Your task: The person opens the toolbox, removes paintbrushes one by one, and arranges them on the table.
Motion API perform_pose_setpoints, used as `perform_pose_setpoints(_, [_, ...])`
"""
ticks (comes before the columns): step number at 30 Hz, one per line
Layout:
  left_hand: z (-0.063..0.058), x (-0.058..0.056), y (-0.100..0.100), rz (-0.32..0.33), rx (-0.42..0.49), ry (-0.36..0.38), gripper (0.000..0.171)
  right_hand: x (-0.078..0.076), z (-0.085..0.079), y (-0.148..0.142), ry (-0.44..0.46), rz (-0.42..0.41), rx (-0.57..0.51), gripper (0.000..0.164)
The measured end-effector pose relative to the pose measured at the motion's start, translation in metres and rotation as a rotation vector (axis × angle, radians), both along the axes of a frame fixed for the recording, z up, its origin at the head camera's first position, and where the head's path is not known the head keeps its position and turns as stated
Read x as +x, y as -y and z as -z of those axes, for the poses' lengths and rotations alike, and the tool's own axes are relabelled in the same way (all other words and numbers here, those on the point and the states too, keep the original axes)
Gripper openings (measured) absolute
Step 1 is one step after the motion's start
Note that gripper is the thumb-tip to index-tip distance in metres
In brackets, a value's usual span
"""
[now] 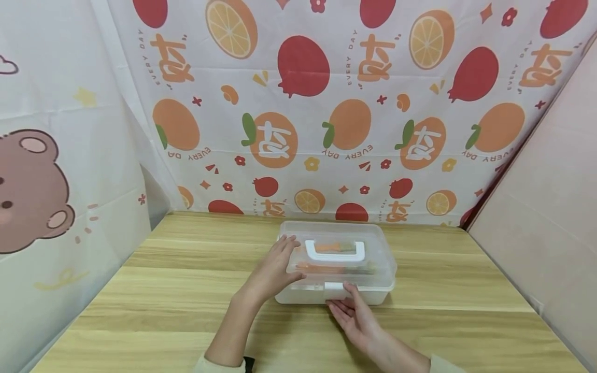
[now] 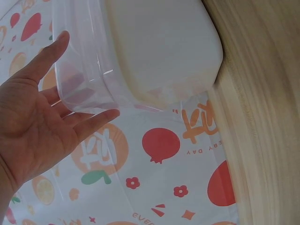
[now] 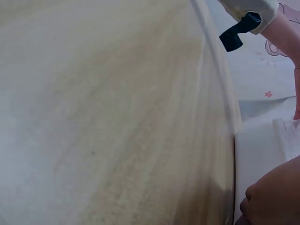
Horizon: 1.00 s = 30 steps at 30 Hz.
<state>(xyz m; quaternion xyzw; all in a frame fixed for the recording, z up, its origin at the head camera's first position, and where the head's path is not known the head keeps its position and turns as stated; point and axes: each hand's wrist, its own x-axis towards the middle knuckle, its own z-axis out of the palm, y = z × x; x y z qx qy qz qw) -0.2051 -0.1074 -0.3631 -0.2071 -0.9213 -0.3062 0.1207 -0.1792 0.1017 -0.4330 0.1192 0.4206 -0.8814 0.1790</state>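
Observation:
A translucent plastic storage box [image 1: 298, 296] rests on the table, its lid [image 1: 345, 228] down. On top lies a white carry handle [image 1: 336, 257], and a white latch [image 1: 333, 291] is at the front. Through the lid, orange-handled items [image 1: 322, 268] show blurrily; their kind is unclear. My left hand [image 1: 274, 268] is at the lid's left side, fingers spread and thumb apart; the left wrist view shows the left hand [image 2: 42, 117] around the lid's corner. With its thumb on the latch and fingers below, my right hand [image 1: 358, 322] pinches the latch. The right wrist view shows only part of this hand [image 3: 276, 197].
The wood-grain table [image 1: 186, 290] extends on both sides of the box and in front. Close behind the box hangs a fruit-print cloth [image 1: 312, 124]. A bear-print cloth [image 1: 70, 280] borders the left side, and a pale panel [image 1: 550, 217] stands at the right.

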Motion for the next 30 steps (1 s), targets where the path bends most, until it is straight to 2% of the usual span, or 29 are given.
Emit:
perform_pose_setpoints(5, [0.001, 0.000, -0.001, -0.002, -0.002, -0.006, 0.060, 0.001, 0.003, 0.002, -0.022, 0.015, 0.040, 0.059])
perform_pose_setpoints(11, [0.001, 0.000, -0.002, -0.007, -0.003, 0.003, 0.061, 0.001, 0.003, 0.003, -0.013, 0.031, 0.037, 0.055])
perform_pose_setpoints(18, [-0.001, 0.002, 0.000, -0.017, 0.001, 0.021, 0.061, 0.004, -0.009, 0.000, 0.052, -0.021, -0.014, 0.066])
perform_pose_setpoints(22, [0.000, 0.002, 0.000, -0.019, -0.010, 0.018, 0.061, 0.006, -0.013, -0.005, 0.061, -0.034, -0.056, 0.072])
perform_pose_setpoints(25, [0.000, 0.002, 0.000, -0.018, -0.008, 0.016, 0.061, 0.007, -0.013, -0.009, 0.035, -0.051, -0.041, 0.065])
perform_pose_setpoints(30, [0.000, 0.001, -0.001, -0.013, 0.000, 0.017, 0.061, 0.008, -0.013, -0.013, -0.013, -0.066, 0.037, 0.040])
